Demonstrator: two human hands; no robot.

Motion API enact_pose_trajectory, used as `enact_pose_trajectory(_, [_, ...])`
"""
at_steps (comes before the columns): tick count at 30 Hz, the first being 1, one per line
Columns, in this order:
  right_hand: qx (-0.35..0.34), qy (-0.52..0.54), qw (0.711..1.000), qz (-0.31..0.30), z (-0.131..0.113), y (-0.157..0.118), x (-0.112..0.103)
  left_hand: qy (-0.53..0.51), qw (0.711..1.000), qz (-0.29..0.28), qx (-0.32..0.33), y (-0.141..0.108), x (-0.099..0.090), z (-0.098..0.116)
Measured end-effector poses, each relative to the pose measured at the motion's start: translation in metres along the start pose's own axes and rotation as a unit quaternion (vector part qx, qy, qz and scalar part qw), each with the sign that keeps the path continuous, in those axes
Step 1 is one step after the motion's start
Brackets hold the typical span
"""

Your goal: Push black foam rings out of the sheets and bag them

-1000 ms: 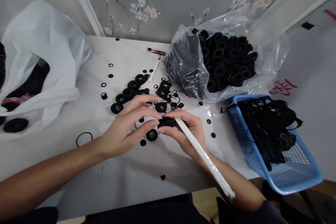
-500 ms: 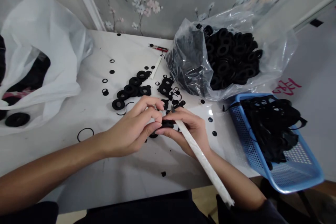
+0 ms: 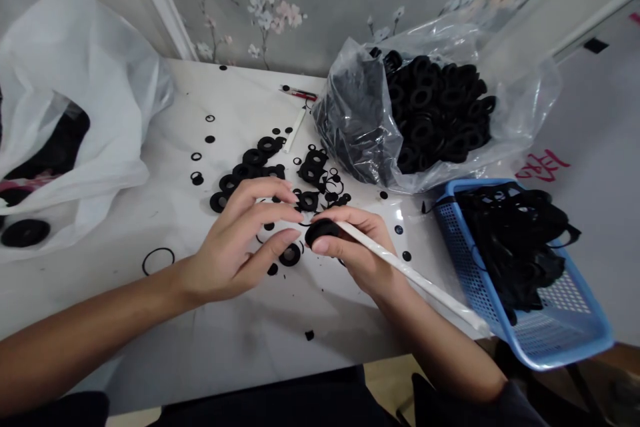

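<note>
1. Fingers [image 3: 350, 219] of the right hand [image 3: 363, 257] grip a black rubber grommet [image 3: 321, 232] against the end of a white rod [image 3: 410, 277], which lies along that hand.
2. Left hand [image 3: 233, 241] hangs open just beside the grommet, not gripping, above a loose black ring [image 3: 290, 254] on the white counter [image 3: 225, 327].
3. Clear plastic bag [image 3: 520, 107] of black grommets and blue mesh basket [image 3: 463, 273] of black rubber pieces sit to the right.

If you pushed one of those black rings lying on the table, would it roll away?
The black ring would probably slide rather than roll, since its flat face lies on the table. It looks like rubber, so it is likely a little grippy and not fragile. Stood on edge, its round rim might roll.
</note>
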State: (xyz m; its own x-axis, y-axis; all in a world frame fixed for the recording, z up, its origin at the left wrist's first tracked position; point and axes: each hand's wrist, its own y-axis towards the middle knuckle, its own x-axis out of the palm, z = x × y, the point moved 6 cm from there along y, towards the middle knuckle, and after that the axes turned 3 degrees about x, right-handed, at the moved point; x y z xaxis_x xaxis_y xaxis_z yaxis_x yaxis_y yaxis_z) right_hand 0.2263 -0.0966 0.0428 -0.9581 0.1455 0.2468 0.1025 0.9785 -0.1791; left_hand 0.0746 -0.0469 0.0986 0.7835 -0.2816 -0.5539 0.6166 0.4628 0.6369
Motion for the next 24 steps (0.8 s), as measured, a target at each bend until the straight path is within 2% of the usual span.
enact_pose_trajectory(3, [-0.014,-0.007,1.000,-0.002,-0.005,-0.001,0.003,0.004,0.999,-0.032,0.015,0.002,0.003,0.004])
enact_pose_trajectory(11, [-0.037,-0.027,0.999,-0.012,-0.011,-0.006,0.008,-0.014,0.998,-0.064,-0.015,0.003,0.007,0.002])
enact_pose_trajectory(15, [-0.008,-0.016,1.000,0.006,-0.003,-0.003,0.004,-0.052,0.994,-0.093,-0.011,0.000,0.012,0.008])
enact_pose_trajectory(19, [0.015,0.015,0.999,0.038,0.006,0.002,-0.004,-0.057,0.998,-0.026,0.019,-0.002,0.005,0.011])
enact_pose_trajectory(24, [-0.006,-0.025,0.999,0.018,0.002,0.000,-0.002,-0.035,0.997,0.015,-0.070,-0.004,0.003,-0.010])
